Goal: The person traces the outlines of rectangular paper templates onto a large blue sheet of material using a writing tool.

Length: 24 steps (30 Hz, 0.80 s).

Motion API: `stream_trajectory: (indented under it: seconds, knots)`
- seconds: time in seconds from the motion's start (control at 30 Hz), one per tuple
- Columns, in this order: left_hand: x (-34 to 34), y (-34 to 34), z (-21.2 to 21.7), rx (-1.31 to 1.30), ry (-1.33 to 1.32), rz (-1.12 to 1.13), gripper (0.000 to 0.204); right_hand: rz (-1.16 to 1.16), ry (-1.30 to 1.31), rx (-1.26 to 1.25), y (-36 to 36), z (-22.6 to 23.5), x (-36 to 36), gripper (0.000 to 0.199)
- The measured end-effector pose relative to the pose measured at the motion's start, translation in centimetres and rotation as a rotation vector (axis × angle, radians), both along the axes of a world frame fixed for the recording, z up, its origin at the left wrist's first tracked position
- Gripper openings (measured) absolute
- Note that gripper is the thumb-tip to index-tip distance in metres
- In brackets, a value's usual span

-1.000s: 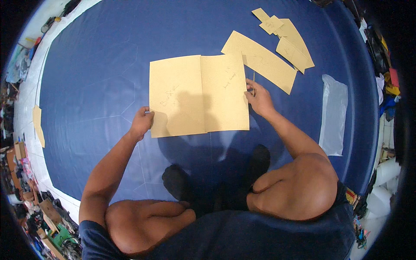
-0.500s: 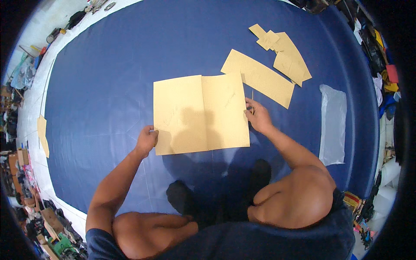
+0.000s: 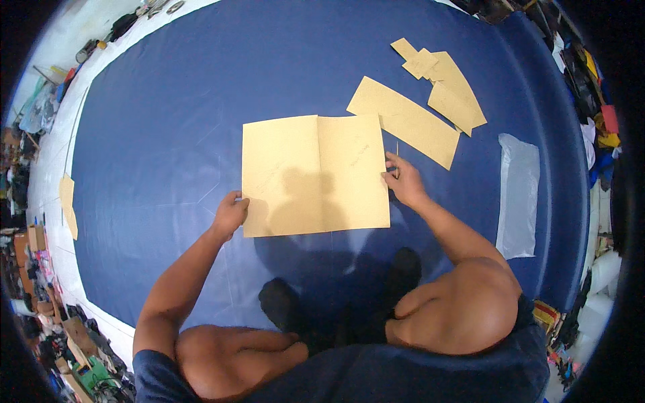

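On the dark blue cloth (image 3: 168, 134), left hand (image 3: 230, 213) pins the creased tan paper pattern sheet (image 3: 314, 174) with curled fingers while right hand (image 3: 403, 183) pinches a thin marking stick (image 3: 397, 156) at its edge.

open blue cloth (image 3: 168, 134) from nine to twelve o'clock of the folded tan sheet (image 3: 314, 176), free for passing. blocked at one to two o'clock by tan strips (image 3: 403, 121) and smaller tan pieces (image 3: 450, 94); clear plastic sheet (image 3: 517, 195) at three o'clock.
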<state>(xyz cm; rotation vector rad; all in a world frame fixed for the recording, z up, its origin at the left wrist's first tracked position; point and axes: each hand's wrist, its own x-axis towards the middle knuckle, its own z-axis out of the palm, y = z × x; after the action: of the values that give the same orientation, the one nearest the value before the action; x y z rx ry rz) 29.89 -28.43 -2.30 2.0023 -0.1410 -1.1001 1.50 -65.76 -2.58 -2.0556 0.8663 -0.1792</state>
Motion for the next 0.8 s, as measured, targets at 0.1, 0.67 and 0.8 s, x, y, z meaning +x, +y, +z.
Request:
stream_trajectory:
  seconds: [0.1,0.67,0.8]
  knots:
    - [0.3,-0.2,-0.5,0.027,-0.011,-0.033,0.035,-0.022,-0.034,0.04,-0.2,-0.5,-0.4,0.059]
    - [-0.1,-0.3,0.1,0.018,-0.014,-0.011,0.035,0.035,0.041,0.05,0.7,0.4,-0.9,0.063]
    - [-0.2,-0.8,0.2,0.011,-0.017,-0.039,0.036,0.036,-0.007,0.024,0.3,-0.2,-1.4,0.062]
